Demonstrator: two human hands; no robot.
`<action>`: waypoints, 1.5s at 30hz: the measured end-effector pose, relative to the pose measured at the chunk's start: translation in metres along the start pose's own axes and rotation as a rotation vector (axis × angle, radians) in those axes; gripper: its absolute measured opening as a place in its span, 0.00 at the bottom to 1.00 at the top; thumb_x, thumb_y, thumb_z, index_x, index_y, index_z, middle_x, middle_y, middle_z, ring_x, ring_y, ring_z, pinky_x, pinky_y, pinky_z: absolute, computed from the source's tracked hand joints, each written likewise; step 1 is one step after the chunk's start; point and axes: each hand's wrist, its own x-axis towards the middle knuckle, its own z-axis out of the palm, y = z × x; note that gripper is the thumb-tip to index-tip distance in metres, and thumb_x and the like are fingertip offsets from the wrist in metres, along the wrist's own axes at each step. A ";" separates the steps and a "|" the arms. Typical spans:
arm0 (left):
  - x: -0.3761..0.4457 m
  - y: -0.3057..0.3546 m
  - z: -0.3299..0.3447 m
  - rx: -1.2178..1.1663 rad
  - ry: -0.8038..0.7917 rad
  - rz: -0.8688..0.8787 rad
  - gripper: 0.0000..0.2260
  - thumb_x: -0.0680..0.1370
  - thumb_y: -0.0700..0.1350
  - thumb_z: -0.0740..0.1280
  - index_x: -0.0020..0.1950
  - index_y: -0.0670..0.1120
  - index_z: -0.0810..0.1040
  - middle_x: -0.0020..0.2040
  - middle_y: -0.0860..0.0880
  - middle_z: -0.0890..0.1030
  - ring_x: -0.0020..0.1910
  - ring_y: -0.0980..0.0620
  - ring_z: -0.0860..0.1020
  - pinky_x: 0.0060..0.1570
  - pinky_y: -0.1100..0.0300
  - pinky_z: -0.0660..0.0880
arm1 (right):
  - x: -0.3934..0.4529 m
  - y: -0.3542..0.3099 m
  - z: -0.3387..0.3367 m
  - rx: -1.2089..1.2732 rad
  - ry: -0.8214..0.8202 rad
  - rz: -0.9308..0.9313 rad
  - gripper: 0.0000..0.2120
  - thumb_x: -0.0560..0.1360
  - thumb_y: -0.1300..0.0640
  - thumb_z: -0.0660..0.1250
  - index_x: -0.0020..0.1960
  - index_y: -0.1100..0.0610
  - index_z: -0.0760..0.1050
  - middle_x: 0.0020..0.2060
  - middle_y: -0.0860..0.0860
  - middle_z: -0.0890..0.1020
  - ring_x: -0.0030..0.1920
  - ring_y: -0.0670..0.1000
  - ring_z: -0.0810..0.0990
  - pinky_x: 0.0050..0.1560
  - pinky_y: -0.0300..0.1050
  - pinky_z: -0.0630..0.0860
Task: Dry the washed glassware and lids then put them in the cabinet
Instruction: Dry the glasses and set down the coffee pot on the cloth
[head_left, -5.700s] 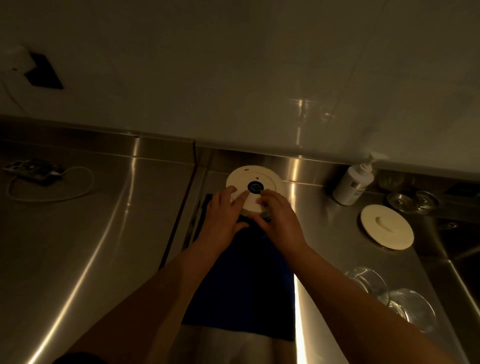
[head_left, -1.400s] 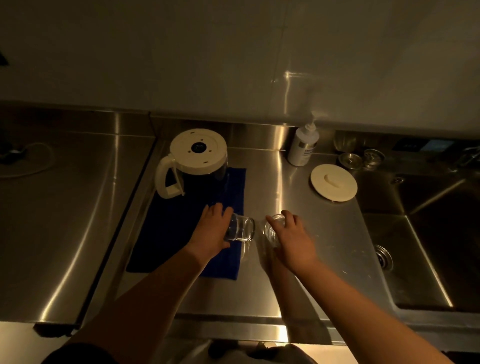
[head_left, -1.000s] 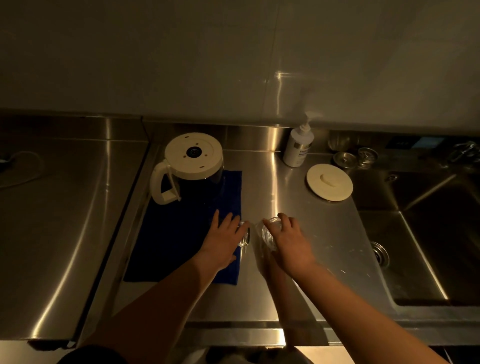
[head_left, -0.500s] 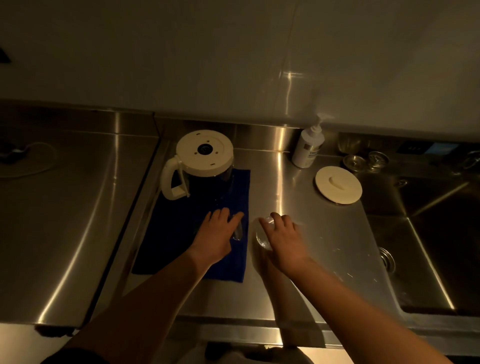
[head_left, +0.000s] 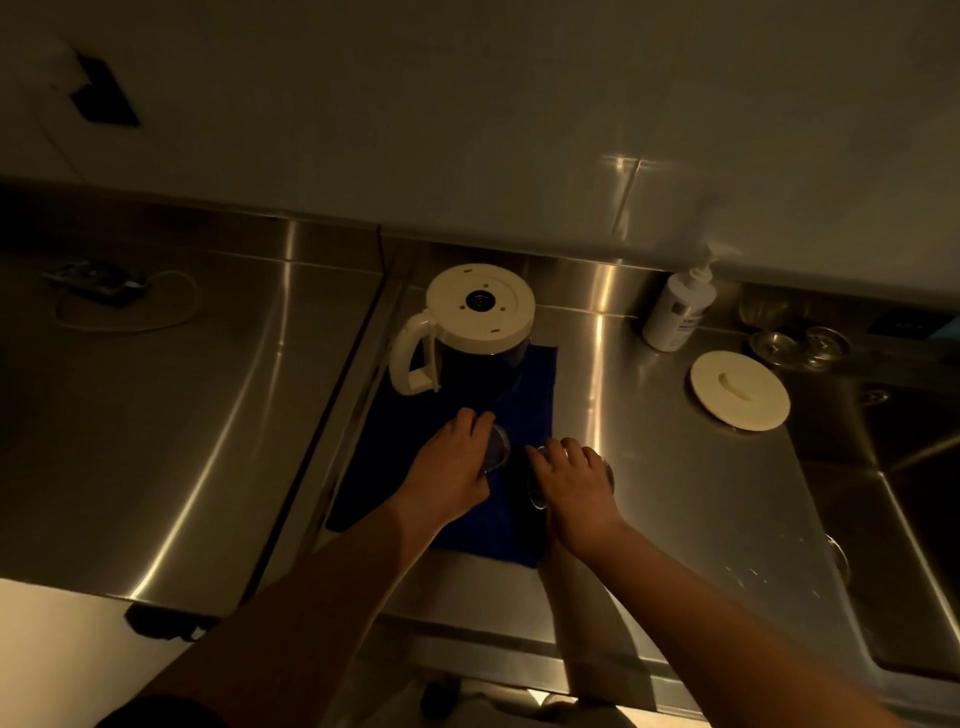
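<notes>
It was a kitchen, dimly lit; the desk (head_left: 675, 493) was a run of brushed stainless steel with a raised back edge against a pale panelled wall (head_left: 467, 130); a sink basin (head_left: 914, 561) was sunk into its right end; a pump bottle (head_left: 678, 312) stood at the back edge beside small metal cups (head_left: 800, 345); a glass jug with a cream handle (head_left: 467, 332) sat inverted on a blue cloth (head_left: 467, 441); a round cream lid (head_left: 740, 389) lay near the sink; a power strip with its cord (head_left: 98, 283) rested toward the left end.

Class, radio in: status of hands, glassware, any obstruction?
Left hand on a glass over the blue cloth. Right hand on second glass. Jug behind, clear of both.
</notes>
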 end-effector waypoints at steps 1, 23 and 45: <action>-0.001 -0.002 -0.001 -0.005 0.008 0.010 0.33 0.74 0.44 0.67 0.75 0.45 0.57 0.67 0.46 0.64 0.64 0.48 0.69 0.57 0.59 0.69 | 0.000 -0.001 0.002 -0.012 0.005 0.000 0.36 0.72 0.55 0.66 0.75 0.56 0.52 0.71 0.56 0.61 0.70 0.59 0.59 0.70 0.53 0.55; -0.008 -0.041 0.007 0.366 -0.114 0.142 0.32 0.80 0.47 0.59 0.78 0.52 0.44 0.78 0.46 0.43 0.76 0.41 0.43 0.72 0.44 0.53 | -0.022 -0.009 0.014 0.228 0.120 0.135 0.40 0.75 0.56 0.65 0.77 0.51 0.41 0.76 0.56 0.48 0.75 0.56 0.45 0.71 0.50 0.38; -0.008 -0.043 0.009 0.344 -0.084 0.150 0.30 0.80 0.44 0.59 0.78 0.51 0.48 0.78 0.45 0.44 0.76 0.40 0.43 0.72 0.43 0.51 | 0.001 -0.029 0.001 0.014 0.024 0.080 0.37 0.74 0.53 0.66 0.76 0.53 0.49 0.73 0.53 0.57 0.73 0.56 0.54 0.71 0.59 0.52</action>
